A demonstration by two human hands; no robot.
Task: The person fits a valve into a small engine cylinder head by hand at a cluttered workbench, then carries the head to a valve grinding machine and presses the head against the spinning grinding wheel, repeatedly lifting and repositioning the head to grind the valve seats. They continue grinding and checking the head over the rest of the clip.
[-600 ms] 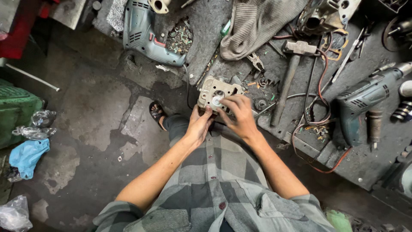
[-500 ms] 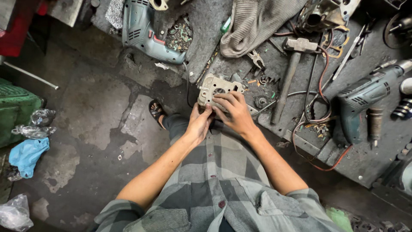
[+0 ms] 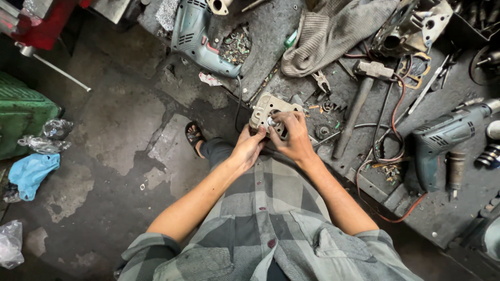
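A beige metal tool housing (image 3: 266, 107) with a round opening is held above the edge of a dirty workbench (image 3: 427, 208). My left hand (image 3: 249, 147) grips its lower left side from below. My right hand (image 3: 293, 136) closes over its right side, with fingertips on a small shiny part at the housing's middle. Both forearms reach out from a grey checked shirt.
On the bench lie a teal power drill (image 3: 200, 36), a second drill (image 3: 448, 138), a hammer (image 3: 359, 99), pliers (image 3: 322, 80), a grey rag (image 3: 333, 31), red and black wires (image 3: 390, 140) and scattered small parts. On the stained concrete floor sit a green crate (image 3: 21, 119) and plastic bags (image 3: 31, 171).
The housing and both hands have stayed almost in place; my right fingers have shifted slightly over the housing's middle. The view has tilted a little.
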